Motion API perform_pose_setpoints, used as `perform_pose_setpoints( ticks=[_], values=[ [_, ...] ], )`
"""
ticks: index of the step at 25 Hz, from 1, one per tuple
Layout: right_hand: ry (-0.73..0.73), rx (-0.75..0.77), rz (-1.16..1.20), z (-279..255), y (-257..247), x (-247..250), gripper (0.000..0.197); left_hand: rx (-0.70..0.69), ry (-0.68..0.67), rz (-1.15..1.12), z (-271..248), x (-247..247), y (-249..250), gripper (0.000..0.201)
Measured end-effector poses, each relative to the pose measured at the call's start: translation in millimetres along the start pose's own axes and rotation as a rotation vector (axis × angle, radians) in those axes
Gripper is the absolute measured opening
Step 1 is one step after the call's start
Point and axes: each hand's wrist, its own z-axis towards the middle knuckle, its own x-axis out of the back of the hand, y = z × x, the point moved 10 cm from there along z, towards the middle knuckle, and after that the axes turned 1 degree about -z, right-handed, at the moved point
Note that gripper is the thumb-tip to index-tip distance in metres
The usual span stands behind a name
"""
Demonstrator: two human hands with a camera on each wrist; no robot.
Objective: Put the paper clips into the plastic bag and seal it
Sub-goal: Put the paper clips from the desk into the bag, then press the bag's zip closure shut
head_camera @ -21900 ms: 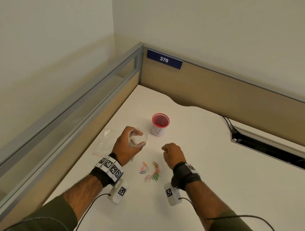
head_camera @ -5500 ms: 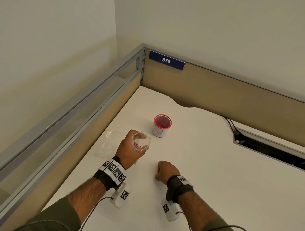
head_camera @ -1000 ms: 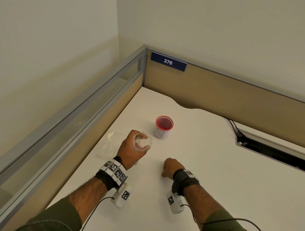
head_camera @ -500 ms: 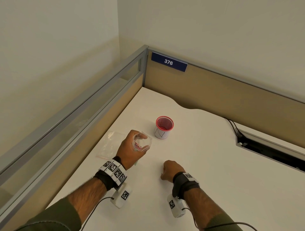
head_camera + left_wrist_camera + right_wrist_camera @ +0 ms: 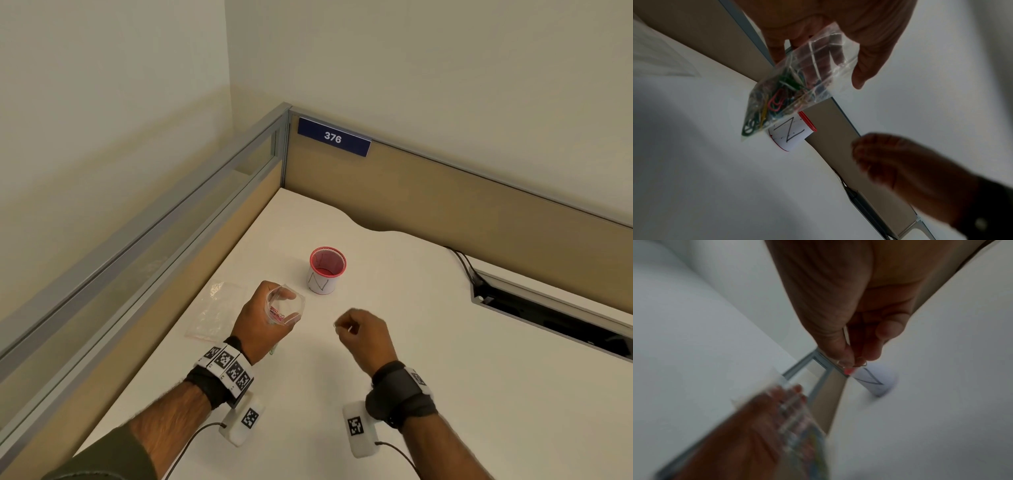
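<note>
While the left hand [image 5: 263,318] grips the plastic bag [image 5: 286,305] mouth-up above the desk, the right hand [image 5: 363,334], just to its right, pinches one paper clip [image 5: 860,364]

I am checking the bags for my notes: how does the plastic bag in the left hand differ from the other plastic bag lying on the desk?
The held bag is lifted off the desk in the left hand; the spare bag lies flat beside that hand. The held bag's mouth is open and it contains coloured paper clips; the spare bag looks empty. Both are small and clear.
</note>
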Motion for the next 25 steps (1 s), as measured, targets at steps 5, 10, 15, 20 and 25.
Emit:
perform_pose_setpoints(
  ticks=[5,10,15,20,25],
  values=[
    [0.113,0.161,0.239,-2.6,-99.8,38.4,0.009,0.0,-0.03,0.009,-1.3,-2.5,9.0,0.041],
    [0.066,0.206,0.113,-6.8,-139.1,19.5,0.009,-0.025,-0.045,-0.019,1.5,0.0,14.9,0.05],
    [-0.028,0.203,-0.198,-20.4,-137.6,3.6,0.03,-0.009,-0.099,-0.087,3.0,-1.1,9.5,0.047],
    [-0.1,0.218,-0.36,-31.6,-142.6,-23.7,0.028,-0.001,-0.152,-0.155,6.2,-1.5,13.0,0.05],
    [-0.073,0.239,-0.296,-30.1,-148.7,-24.1,0.024,-0.053,-0.136,-0.155,9.5,4.3,23.4,0.048]
  ],
)
